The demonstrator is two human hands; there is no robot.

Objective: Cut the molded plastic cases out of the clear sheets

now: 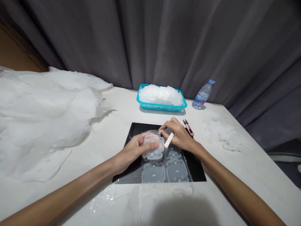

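Note:
My left hand [137,147] is closed on a translucent square plastic piece [153,153] with rounded corners, the thumb lying flat across its face. Close against it, my right hand [176,133] has bent fingers at the piece's upper right edge. A slim white stick-like tool [169,140] is held in that hand and points down toward me; its working end is hidden. Beneath both hands lies a clear plastic sheet [154,173] with similar square shapes moulded in it. The sheet rests partly on a black mat [197,168].
Behind the mat stands a turquoise basket [162,107] filled with translucent pieces. A water bottle [202,95] is at the back right. Pink thread snips [188,128] lie beside the mat, with plastic scraps [223,133] farther right. A large heap of plastic sheets [47,122] covers the left side.

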